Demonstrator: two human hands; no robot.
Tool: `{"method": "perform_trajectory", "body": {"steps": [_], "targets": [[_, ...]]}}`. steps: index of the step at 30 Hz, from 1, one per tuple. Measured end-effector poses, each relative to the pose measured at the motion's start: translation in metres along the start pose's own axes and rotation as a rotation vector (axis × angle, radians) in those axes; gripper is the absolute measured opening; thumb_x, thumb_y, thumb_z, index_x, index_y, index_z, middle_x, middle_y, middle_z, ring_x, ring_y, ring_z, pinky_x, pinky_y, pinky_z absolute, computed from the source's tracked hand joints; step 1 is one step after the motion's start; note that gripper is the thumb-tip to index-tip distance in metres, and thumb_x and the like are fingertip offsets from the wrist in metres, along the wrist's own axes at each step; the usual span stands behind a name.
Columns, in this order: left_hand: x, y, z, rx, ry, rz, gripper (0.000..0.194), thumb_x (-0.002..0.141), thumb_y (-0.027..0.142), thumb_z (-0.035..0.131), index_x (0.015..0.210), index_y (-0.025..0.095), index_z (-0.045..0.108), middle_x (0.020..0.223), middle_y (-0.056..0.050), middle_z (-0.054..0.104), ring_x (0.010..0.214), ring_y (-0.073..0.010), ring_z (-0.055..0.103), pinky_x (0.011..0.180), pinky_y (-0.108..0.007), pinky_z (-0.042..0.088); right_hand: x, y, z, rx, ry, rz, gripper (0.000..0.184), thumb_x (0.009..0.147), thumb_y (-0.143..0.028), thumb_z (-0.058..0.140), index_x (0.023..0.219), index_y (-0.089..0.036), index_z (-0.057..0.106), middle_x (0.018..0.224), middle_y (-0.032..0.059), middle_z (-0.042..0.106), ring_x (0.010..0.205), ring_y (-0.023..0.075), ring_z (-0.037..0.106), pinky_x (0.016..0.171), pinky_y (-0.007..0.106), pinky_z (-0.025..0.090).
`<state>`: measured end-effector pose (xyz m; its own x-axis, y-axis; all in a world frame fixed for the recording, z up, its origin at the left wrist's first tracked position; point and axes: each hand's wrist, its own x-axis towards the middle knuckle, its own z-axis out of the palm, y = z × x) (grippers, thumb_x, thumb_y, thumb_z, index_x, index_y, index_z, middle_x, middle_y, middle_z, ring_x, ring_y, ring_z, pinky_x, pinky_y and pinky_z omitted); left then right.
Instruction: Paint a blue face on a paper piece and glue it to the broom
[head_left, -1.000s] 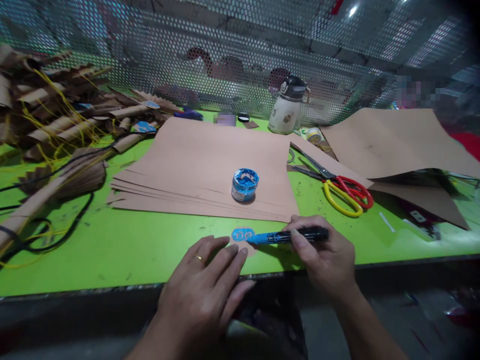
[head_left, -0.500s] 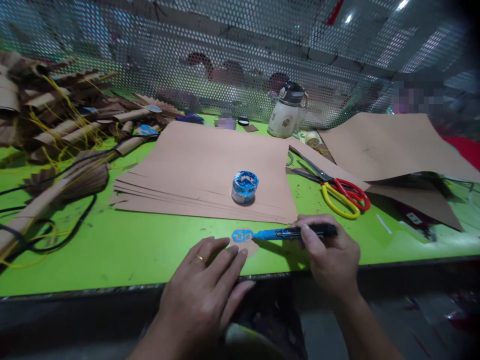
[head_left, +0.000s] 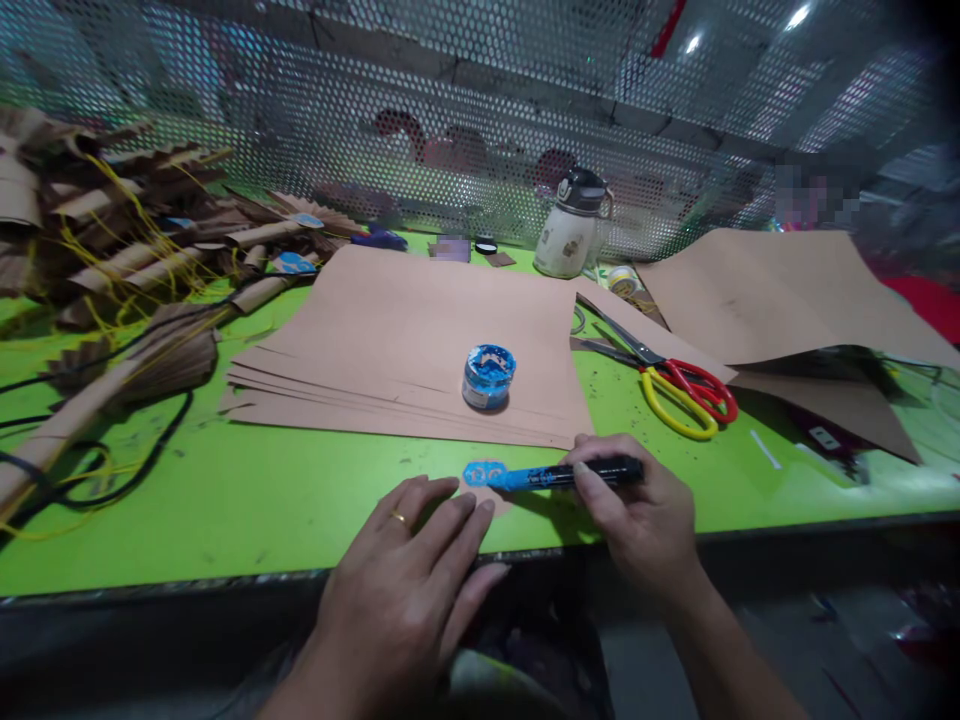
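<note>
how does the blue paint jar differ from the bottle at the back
The jar is squat and uncovered; the bottle is taller, with a dark lid on. The jar is smeared blue, the bottle mostly whitish. The jar sits on brown paper, the bottle beyond it. Both stand upright.

1. The left hand [head_left: 409,570] is ungloved, with a narrow, gold-coloured ring [head_left: 400,517] around one finger, on the side of the hand away from the thumb.
2. The ring looks smooth and catches a little light; any finer detail on it is too small to tell.
3. The right hand [head_left: 637,510] is ungloved too, its thumbnail short and rounded.
4. Both forearms are bare down to the near edge of the view.
5. Between them, dark clothing [head_left: 544,630] shows in shadow, with faint mottling and a curved yellow-green patch [head_left: 491,670] at the near edge; its cut is unclear.
</note>
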<state>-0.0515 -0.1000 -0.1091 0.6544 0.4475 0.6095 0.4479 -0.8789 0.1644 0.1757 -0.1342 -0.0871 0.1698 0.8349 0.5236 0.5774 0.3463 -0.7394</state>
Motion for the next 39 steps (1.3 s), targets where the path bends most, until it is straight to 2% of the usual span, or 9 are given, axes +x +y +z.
{"method": "perform_trajectory", "body": {"steps": [11,14,18,24,28,31,36,39], "targets": [[0.000,0.000,0.002,0.004,0.007,-0.009,0.032,0.091,0.022,0.062,0.121,0.010,0.065,0.111,-0.011,0.071,0.108,-0.0296,0.057,0.091,-0.050,0.052,-0.004,0.004,-0.003,-0.046,0.121,0.120,0.006,0.086,-0.022,0.064,0.080,-0.022,0.065,0.072,-0.0011,0.068,0.064,0.0147,0.063,0.059,0.024,0.049],[0.000,0.001,0.001,-0.003,0.011,-0.010,0.031,0.091,0.023,0.063,0.120,0.010,0.065,0.110,-0.011,0.071,0.108,-0.0295,0.057,0.092,-0.050,0.051,-0.004,0.004,-0.001,-0.014,0.203,0.168,0.006,0.085,-0.024,0.065,0.079,-0.022,0.066,0.071,-0.0005,0.068,0.061,0.0152,0.062,0.057,0.025,0.050],[0.000,0.002,0.000,-0.016,0.015,-0.037,0.031,0.091,0.021,0.062,0.120,0.010,0.065,0.110,-0.011,0.070,0.110,-0.0293,0.057,0.094,-0.049,0.051,-0.004,0.005,0.001,0.053,0.306,0.206,0.008,0.084,-0.027,0.067,0.078,-0.022,0.066,0.070,-0.0008,0.066,0.059,0.0139,0.060,0.055,0.024,0.049],[-0.001,-0.003,-0.001,0.075,0.056,0.017,0.027,0.094,0.027,0.058,0.115,0.014,0.067,0.106,-0.008,0.071,0.106,-0.0256,0.059,0.090,-0.041,0.055,-0.005,0.011,0.001,0.165,0.310,0.300,0.013,0.084,-0.032,0.069,0.079,-0.021,0.068,0.072,0.0014,0.068,0.057,0.0145,0.061,0.052,0.025,0.051],[-0.005,-0.007,0.001,0.122,0.073,0.059,0.029,0.092,0.030,0.060,0.115,0.015,0.068,0.106,-0.009,0.072,0.105,-0.0255,0.061,0.089,-0.041,0.057,-0.003,0.017,0.003,0.320,0.331,0.397,0.017,0.083,-0.037,0.072,0.085,-0.021,0.068,0.062,0.0000,0.063,0.052,0.0157,0.060,0.048,0.026,0.051],[-0.007,-0.009,0.007,0.130,0.069,0.074,0.030,0.091,0.030,0.062,0.116,0.015,0.068,0.105,-0.008,0.072,0.104,-0.0258,0.061,0.088,-0.041,0.057,-0.001,0.019,0.003,0.452,0.370,0.448,0.021,0.082,-0.039,0.074,0.091,-0.021,0.066,0.060,-0.0019,0.061,0.052,0.0151,0.060,0.051,0.028,0.052],[-0.009,-0.012,0.016,0.118,0.212,0.090,0.029,0.095,0.031,0.052,0.113,0.015,0.068,0.099,-0.009,0.071,0.101,-0.0251,0.061,0.086,-0.041,0.055,0.015,0.009,-0.005,0.522,0.405,0.420,0.024,0.081,-0.039,0.076,0.090,-0.019,0.065,0.062,-0.0013,0.062,0.055,0.0147,0.061,0.054,0.028,0.053],[-0.010,-0.014,0.017,0.134,0.150,0.105,0.028,0.093,0.030,0.057,0.114,0.015,0.068,0.102,-0.008,0.072,0.103,-0.0249,0.061,0.088,-0.040,0.055,0.039,-0.002,-0.011,0.489,0.377,0.292,0.020,0.084,-0.036,0.073,0.089,-0.019,0.064,0.061,-0.0020,0.061,0.056,0.0137,0.059,0.054,0.026,0.050]]}}
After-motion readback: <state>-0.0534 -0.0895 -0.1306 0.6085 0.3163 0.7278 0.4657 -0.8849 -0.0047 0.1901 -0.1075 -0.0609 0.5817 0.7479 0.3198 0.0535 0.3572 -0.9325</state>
